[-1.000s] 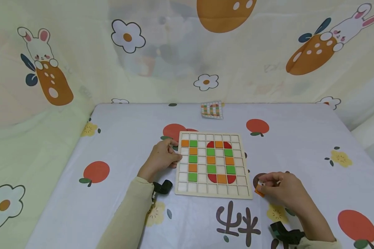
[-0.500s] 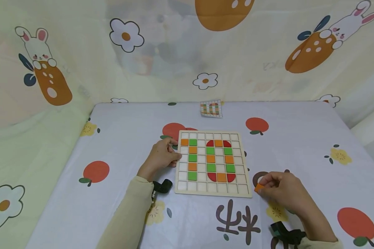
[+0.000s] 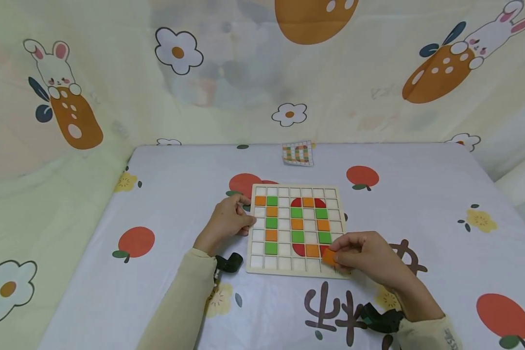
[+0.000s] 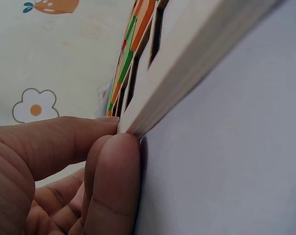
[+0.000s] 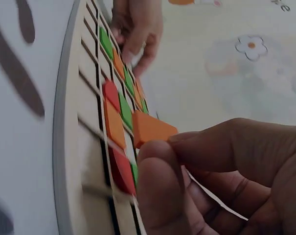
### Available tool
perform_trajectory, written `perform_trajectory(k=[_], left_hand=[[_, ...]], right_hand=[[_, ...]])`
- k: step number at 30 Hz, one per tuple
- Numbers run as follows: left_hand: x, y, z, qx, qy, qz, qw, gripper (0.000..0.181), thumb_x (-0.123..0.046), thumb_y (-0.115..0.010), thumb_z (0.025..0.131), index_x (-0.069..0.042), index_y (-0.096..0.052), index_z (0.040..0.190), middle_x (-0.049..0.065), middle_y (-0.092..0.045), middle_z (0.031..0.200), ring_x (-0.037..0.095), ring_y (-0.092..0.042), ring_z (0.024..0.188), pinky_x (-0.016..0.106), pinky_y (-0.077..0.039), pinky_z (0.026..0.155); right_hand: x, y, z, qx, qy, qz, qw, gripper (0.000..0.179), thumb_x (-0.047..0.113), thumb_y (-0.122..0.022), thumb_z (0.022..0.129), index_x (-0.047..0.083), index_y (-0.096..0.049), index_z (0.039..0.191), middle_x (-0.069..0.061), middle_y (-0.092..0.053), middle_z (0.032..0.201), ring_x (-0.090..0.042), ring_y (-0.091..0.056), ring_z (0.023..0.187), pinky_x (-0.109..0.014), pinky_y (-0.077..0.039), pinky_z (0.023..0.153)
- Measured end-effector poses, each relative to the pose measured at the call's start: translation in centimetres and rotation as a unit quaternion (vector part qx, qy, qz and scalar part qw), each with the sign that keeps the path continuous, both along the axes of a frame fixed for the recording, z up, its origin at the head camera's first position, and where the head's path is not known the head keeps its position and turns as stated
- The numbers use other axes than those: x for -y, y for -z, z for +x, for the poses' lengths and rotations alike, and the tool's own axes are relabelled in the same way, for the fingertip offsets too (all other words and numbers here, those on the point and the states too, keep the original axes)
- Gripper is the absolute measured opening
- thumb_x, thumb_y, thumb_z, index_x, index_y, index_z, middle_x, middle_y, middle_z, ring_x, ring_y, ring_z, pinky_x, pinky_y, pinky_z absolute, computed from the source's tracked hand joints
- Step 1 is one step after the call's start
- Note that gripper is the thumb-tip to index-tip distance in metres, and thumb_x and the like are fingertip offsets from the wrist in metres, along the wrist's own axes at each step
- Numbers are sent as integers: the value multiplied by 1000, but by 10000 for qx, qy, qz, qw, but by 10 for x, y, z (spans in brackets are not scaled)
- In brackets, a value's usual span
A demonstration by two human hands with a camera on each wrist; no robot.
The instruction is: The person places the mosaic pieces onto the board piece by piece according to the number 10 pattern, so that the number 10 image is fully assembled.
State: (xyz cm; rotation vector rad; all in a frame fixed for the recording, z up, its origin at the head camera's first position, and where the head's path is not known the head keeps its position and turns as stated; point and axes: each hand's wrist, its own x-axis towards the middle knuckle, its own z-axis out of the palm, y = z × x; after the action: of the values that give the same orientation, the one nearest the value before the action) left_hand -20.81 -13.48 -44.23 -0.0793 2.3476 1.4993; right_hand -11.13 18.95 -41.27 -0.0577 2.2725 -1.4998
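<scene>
My right hand [image 3: 367, 255] pinches an orange square tile [image 3: 329, 256] between thumb and index finger, over the lower right part of a wooden grid board [image 3: 288, 273]. In the right wrist view the held tile [image 5: 152, 129] is tilted, with red and green tiles in the board behind it. My left hand [image 3: 229, 216] has its index fingertip and thumb against the board's left edge. Close up in the left wrist view, those fingertips meet the pale frame [image 4: 172, 83]. Orange and green tiles form a figure at left; red, orange and green ones form a rounded ring at right.
A small pattern card [image 3: 298, 153] with a similar coloured grid lies behind the board, near the table's back edge. The tablecloth [image 3: 179, 194] is printed with fruit and flowers. A patterned curtain [image 3: 236, 92] hangs behind the table.
My right hand has carried the orange tile left and slightly away from me, from beside the board to above its lower right corner. The left hand stays at the left edge.
</scene>
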Motion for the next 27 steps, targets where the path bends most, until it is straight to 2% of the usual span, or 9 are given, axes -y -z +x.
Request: perform_trajectory(k=[6,12,15,24,27], left_hand=[[1,2,1,25,3,35,10000,44,-7,-81,89,-5,-61,128,9,-58,81,17,-65,59,27,-60,59],[1,1,1,2,54,89,9999,43,-7,-81,90,-6,-60,128,9,-60,82,17,-66,59,27,-60,60],[0,1,1,-2,57,47,10000,43,-8,-81,90,-6,-60,128,9,-59,82,17,-66,59,27,-60,60],[1,-1,1,-74,91,-2,9999,43,-7,-81,90,-6,-61,128,9,-60,82,16,-66,59,27,-60,59],[2,-1,1,-85,98,-11,9999,43,-7,-81,90,-6,-61,128,9,-60,81,16,-66,59,27,-60,59]], right_hand=[[31,6,-16,121,-225,-475,9985,22,7,-75,94,-8,-71,109,-14,-74,90,-24,-71,72,-29,-62,70],[62,10,-31,127,-382,-583,9975,15,5,-72,93,-5,-72,103,-15,-72,86,-23,-68,68,-29,-61,66],[76,11,-37,281,-392,-647,9967,14,5,-72,93,-4,-73,103,-14,-72,85,-22,-69,68,-30,-62,66],[109,11,-48,455,-521,-732,9949,10,4,-73,92,-2,-74,99,-11,-72,81,-18,-66,64,-28,-61,63],[116,11,-52,399,-609,-665,9951,9,5,-74,92,-1,-75,98,-10,-72,79,-17,-66,65,-26,-60,62]])
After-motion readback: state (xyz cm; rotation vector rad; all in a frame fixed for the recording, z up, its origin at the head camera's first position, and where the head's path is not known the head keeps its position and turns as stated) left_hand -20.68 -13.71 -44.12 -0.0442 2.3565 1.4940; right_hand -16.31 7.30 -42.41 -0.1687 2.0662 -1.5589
